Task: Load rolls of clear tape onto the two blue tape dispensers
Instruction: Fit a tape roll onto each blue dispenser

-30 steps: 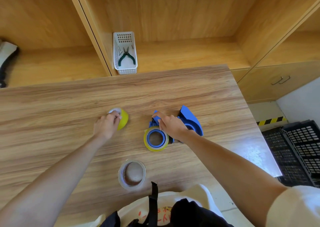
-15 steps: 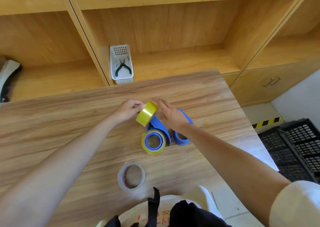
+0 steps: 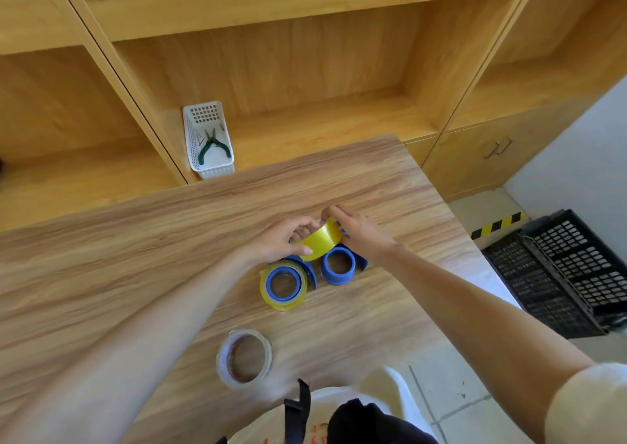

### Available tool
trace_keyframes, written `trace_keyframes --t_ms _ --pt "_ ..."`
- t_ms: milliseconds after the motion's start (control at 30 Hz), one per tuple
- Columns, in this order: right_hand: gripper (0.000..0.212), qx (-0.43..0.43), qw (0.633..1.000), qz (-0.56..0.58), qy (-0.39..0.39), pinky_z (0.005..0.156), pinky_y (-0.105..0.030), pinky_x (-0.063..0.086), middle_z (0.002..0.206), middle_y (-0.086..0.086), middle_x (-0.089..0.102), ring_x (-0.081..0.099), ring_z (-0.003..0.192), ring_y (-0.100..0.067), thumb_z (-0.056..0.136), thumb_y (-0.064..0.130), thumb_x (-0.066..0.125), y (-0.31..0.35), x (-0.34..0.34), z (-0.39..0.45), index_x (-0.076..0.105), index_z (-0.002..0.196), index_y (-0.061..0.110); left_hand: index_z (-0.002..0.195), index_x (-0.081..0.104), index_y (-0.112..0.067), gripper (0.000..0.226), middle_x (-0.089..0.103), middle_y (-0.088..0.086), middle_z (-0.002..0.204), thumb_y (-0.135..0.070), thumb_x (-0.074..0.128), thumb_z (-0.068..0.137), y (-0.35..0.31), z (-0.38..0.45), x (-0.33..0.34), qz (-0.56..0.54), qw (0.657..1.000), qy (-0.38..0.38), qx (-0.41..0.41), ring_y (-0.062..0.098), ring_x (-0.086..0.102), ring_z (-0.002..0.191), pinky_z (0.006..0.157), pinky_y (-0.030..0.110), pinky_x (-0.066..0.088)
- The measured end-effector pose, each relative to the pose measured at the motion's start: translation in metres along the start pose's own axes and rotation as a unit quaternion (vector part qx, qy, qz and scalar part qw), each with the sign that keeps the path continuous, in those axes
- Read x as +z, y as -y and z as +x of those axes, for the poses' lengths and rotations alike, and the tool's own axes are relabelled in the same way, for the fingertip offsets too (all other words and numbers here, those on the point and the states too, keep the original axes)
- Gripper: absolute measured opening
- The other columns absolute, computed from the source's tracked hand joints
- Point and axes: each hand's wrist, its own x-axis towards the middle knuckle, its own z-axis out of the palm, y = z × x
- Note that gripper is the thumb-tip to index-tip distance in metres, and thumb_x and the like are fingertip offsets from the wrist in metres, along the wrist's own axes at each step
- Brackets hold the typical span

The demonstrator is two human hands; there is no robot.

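A yellowish clear tape roll [image 3: 321,239] is held on edge above the table between my left hand [image 3: 283,240] and my right hand [image 3: 359,231]. Just below it lies a blue dispenser with a bare hub [image 3: 338,265]. To its left a second blue dispenser [image 3: 284,284] lies flat with a yellowish roll around its hub. A whitish tape roll [image 3: 245,358] lies flat near the table's front edge.
The wooden table [image 3: 135,257] ends at the right above a tiled floor. A black plastic crate [image 3: 573,274] stands on the floor at the right. A white basket with green pliers [image 3: 208,141] sits on the shelf behind the table.
My left hand lifted the yellowish roll off the table and carried it right. My right hand let go of the dispenser and came up to the roll. The second dispenser now lies flat.
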Motion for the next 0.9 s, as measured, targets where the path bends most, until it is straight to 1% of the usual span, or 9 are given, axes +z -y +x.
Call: trace_keyframes --t_ms 100,133,333,433,533,633,733,833,900 --pt "0.053 0.021 1.0 0.002 -0.021 0.073 -0.05 0.054 0.123 0.007 0.055 0.062 0.095 -0.028 0.08 -0.002 0.061 -0.006 0.004 -0.007 0.042 0.115 0.031 0.137 0.045 -0.018 0.064 0.051 0.007 0.131 0.003 0.071 0.083 0.005 0.001 0.005 0.021 1.0 0.018 0.01 0.018 0.049 0.112 0.091 0.01 0.039" --pt "0.054 0.028 0.999 0.004 -0.027 0.072 -0.049 0.054 0.123 0.008 0.055 0.062 0.095 -0.027 0.079 -0.004 0.062 -0.007 0.006 -0.009 0.043 0.115 0.031 0.138 0.043 -0.023 0.067 0.049 0.005 0.132 0.006 0.069 0.082 0.008 0.002 0.005 0.025 0.999 0.02 0.016 0.018 0.047 0.112 0.09 0.008 0.036" --pt "0.053 0.036 0.999 0.007 -0.031 0.065 -0.04 0.052 0.121 0.01 0.055 0.062 0.092 -0.025 0.079 -0.003 0.064 -0.007 0.011 -0.01 0.044 0.115 0.031 0.137 0.037 -0.035 0.078 0.047 0.004 0.137 0.016 0.058 0.082 0.01 -0.001 0.004 0.048 0.998 0.032 0.041 0.018 0.046 0.111 0.095 0.025 0.04" --pt "0.051 0.04 0.999 -0.007 -0.028 0.067 -0.04 0.051 0.121 0.01 0.053 0.063 0.092 -0.027 0.082 0.0 0.064 -0.006 0.012 -0.009 0.042 0.114 0.033 0.138 0.044 -0.026 0.064 0.053 0.006 0.128 0.007 0.062 0.085 0.01 -0.001 0.004 0.054 0.998 0.028 0.036 0.019 0.049 0.11 0.096 0.027 0.041" --pt "0.042 0.044 0.999 -0.012 -0.022 0.07 -0.037 0.046 0.12 0.008 0.049 0.06 0.093 -0.028 0.086 0.007 0.062 -0.006 0.012 -0.012 0.042 0.115 0.029 0.132 0.05 -0.027 0.057 0.059 -0.003 0.121 -0.005 0.069 0.083 0.01 0.003 0.008 0.079 0.995 0.039 0.044 0.015 0.053 0.106 0.097 0.042 0.044" --pt "0.038 0.059 0.998 -0.006 -0.014 0.072 -0.047 0.05 0.12 0.006 0.044 0.058 0.087 -0.032 0.086 0.008 0.058 -0.007 0.015 -0.019 0.039 0.114 0.026 0.124 0.05 -0.035 0.057 0.066 -0.008 0.112 -0.003 0.068 0.08 0.003 0.011 0.015 0.237 0.969 0.015 0.071 0.015 0.056 0.106 0.093 0.04 0.037" --pt "0.052 0.087 0.996 -0.027 -0.005 0.066 -0.044 0.049 0.131 0.005 0.04 0.063 0.087 -0.036 0.088 0.008 0.061 -0.016 0.021 -0.022 0.035 0.127 0.029 0.112 0.049 -0.032 0.054 0.064 -0.013 0.101 0.007 0.061 0.076 -0.001 0.013 0.028 0.356 0.926 -0.016 0.125 0.015 0.054 0.099 0.08 0.032 0.029" --pt "0.084 0.128 0.99 -0.057 0.015 0.065 -0.036 0.047 0.143 0.004 0.035 0.06 0.107 -0.03 0.085 0.002 0.066 -0.03 0.026 -0.029 0.019 0.148 0.032 0.11 0.045 -0.03 0.061 0.054 -0.011 0.086 0.015 0.055 0.07 0.007 0.014 0.039 0.42 0.888 -0.025 0.185 0.015 0.049 0.088 0.078 0.031 0.033" --pt "0.09 0.164 0.984 -0.072 0.027 0.076 -0.039 0.052 0.146 0.003 0.035 0.051 0.123 -0.028 0.085 0.005 0.066 -0.038 0.029 -0.034 0.012 0.152 0.033 0.11 0.047 -0.025 0.055 0.048 -0.008 0.08 0.016 0.05 0.074 0.011 0.017 0.043 0.427 0.876 -0.025 0.222 0.017 0.047 0.083 0.078 0.031 0.035"
